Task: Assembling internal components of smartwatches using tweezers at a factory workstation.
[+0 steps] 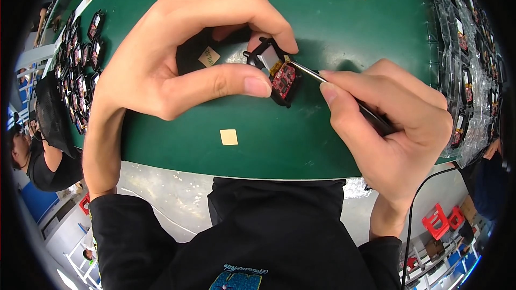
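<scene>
Between the thumb and fingers of my left hand (177, 48) is a small black plastic housing (283, 100), tilted above the table. Inside it sit a red circuit board (285, 78), a silver block (269, 56) and a bit of amber tape (276, 68). My right hand (387, 129) closes pen-fashion round a slim tool (307, 70) with a silver shaft and dark handle; its exact kind is not clear. The tool's tip meets or nearly meets the housing's upper right edge, by a tiny yellowish piece (287, 59).
Yellow paper squares (229, 137) lie on the green table (301, 145). Many similar housings (80, 75) cluster at the left; clear plastic trays (454, 75) with more units line the right. A black cable (411, 220) hangs at the right edge. Another person (48, 166) is at far left.
</scene>
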Demonstrator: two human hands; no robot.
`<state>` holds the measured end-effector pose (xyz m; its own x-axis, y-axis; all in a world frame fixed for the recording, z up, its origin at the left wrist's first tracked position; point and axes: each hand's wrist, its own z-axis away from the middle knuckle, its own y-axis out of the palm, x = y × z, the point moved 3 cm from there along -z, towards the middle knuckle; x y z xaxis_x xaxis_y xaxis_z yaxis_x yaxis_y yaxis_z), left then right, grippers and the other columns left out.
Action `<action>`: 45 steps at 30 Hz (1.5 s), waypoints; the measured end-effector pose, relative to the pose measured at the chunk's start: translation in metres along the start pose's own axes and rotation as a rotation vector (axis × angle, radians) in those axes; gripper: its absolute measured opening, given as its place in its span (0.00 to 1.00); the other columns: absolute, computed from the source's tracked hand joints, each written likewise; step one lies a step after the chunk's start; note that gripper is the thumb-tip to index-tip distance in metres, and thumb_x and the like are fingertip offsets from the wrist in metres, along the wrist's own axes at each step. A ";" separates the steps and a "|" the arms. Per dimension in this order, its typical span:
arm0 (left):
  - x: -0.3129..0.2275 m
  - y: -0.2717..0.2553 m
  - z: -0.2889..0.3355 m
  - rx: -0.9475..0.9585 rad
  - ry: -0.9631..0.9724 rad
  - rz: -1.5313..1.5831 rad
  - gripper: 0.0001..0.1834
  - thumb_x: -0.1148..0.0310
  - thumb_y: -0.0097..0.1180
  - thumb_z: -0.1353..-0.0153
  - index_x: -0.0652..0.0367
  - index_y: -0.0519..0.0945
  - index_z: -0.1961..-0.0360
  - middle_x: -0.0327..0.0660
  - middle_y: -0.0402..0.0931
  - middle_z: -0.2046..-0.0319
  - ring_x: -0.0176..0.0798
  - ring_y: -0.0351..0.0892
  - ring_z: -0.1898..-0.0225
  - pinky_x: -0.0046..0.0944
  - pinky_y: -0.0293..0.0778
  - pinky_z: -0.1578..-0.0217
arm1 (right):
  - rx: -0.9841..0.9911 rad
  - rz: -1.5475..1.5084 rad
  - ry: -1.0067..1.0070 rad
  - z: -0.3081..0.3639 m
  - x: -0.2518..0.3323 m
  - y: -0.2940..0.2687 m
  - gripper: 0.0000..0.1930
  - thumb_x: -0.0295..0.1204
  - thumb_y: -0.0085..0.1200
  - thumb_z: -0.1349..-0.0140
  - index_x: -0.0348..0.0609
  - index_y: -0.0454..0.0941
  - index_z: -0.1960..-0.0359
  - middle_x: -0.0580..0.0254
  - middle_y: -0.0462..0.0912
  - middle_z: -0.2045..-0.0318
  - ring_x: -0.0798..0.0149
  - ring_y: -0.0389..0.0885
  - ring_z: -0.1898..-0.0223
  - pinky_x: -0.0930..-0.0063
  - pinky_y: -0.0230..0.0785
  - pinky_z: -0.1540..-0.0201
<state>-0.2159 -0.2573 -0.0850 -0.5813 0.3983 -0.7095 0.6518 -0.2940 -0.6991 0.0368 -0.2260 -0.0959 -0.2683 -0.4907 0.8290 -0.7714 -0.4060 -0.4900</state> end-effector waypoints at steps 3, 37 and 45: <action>0.001 0.001 -0.001 0.013 0.040 -0.013 0.32 0.54 0.75 0.51 0.68 0.90 0.50 0.46 0.90 0.59 0.41 0.80 0.63 0.42 0.65 0.53 | 0.004 -0.012 0.022 0.001 -0.001 0.000 0.10 0.12 0.72 0.45 0.33 0.94 0.61 0.66 0.81 0.79 0.77 0.72 0.78 0.79 0.56 0.74; -0.004 0.004 -0.001 0.000 0.109 -0.017 0.30 0.50 0.76 0.45 0.69 0.90 0.55 0.47 0.90 0.61 0.45 0.84 0.63 0.45 0.69 0.47 | 0.034 0.027 -0.057 0.003 0.003 0.000 0.11 0.12 0.72 0.47 0.34 0.94 0.61 0.66 0.82 0.79 0.77 0.73 0.80 0.79 0.57 0.76; -0.007 0.000 0.004 -0.039 0.060 -0.066 0.32 0.58 0.86 0.56 0.63 0.91 0.50 0.38 0.85 0.66 0.38 0.73 0.68 0.41 0.67 0.54 | -0.131 -0.047 -0.036 0.008 -0.001 -0.010 0.09 0.13 0.72 0.43 0.33 0.94 0.61 0.67 0.81 0.79 0.79 0.71 0.80 0.80 0.55 0.76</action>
<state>-0.2135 -0.2637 -0.0806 -0.5942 0.4677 -0.6544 0.6321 -0.2315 -0.7395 0.0489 -0.2275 -0.0944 -0.2109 -0.5016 0.8390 -0.8519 -0.3266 -0.4093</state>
